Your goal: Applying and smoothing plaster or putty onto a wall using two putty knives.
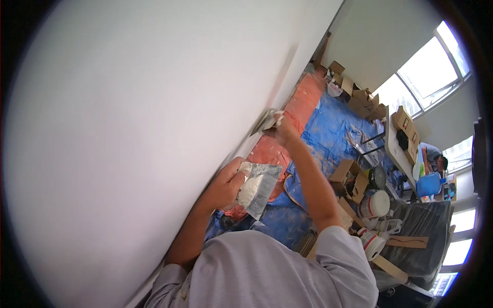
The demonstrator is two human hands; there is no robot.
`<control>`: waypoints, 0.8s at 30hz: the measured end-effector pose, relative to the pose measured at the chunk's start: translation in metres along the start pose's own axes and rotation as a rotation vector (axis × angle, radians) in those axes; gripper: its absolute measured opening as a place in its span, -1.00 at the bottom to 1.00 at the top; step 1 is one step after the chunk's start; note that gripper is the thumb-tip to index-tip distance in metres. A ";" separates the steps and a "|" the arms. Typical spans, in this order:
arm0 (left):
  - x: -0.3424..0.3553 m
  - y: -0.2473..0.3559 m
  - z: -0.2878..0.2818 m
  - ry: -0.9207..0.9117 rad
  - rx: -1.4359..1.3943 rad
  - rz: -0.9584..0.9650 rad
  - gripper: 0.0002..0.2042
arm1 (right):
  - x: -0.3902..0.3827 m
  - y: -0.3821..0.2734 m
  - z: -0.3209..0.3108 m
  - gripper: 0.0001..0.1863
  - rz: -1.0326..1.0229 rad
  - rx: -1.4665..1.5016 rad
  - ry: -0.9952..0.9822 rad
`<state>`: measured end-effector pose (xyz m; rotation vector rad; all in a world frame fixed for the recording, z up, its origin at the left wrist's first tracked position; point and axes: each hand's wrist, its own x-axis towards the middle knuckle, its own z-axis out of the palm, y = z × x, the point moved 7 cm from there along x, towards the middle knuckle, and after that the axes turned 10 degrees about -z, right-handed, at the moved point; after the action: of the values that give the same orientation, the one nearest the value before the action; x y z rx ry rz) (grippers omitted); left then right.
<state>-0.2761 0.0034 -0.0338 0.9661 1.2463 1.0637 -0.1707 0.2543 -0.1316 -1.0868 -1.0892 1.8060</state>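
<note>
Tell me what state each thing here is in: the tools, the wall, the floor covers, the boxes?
Putty knife: gripped in the right hand, blade against the wall.
Plaster hawk: held in the left hand, loaded with white filler.
Wall: smooth and white.
Blue tarp: spread on the floor, wrinkled.
Cardboard boxes: open.
White bucket: upright.

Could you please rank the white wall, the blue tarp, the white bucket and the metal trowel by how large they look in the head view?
1. white wall
2. blue tarp
3. metal trowel, though it is nearer the camera
4. white bucket, only slightly smaller
</note>
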 end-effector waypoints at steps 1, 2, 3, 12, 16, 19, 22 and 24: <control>-0.001 0.000 0.000 -0.004 0.014 0.006 -0.84 | -0.013 -0.033 0.010 -0.63 -0.047 -0.025 -0.008; -0.002 0.001 0.000 -0.009 0.031 0.012 -0.84 | -0.022 -0.062 0.018 -0.62 -0.096 -0.049 -0.015; -0.002 0.005 0.002 -0.019 0.032 0.022 -0.84 | -0.025 -0.088 0.020 -0.62 -0.107 -0.052 -0.008; -0.008 0.012 0.003 0.002 0.006 0.052 -0.84 | -0.084 -0.293 0.095 -0.64 -0.310 -0.144 -0.127; -0.005 0.016 0.009 -0.053 0.027 0.041 -0.81 | -0.089 -0.382 0.085 -0.49 -0.485 -0.222 -0.344; -0.007 0.009 0.005 -0.022 -0.002 0.013 -0.81 | -0.146 -0.408 0.121 -0.60 -0.378 -0.087 -0.209; -0.004 0.005 0.006 -0.011 -0.037 -0.008 -0.82 | -0.164 -0.436 0.093 -0.61 -0.645 -0.045 -0.388; -0.007 0.001 0.002 0.015 -0.112 -0.056 -0.81 | -0.156 -0.402 0.051 -0.57 -0.695 -0.056 -0.429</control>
<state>-0.2746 -0.0034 -0.0311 0.8351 1.2065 1.0872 -0.0939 0.2442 0.2958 -0.2652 -1.5390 1.4570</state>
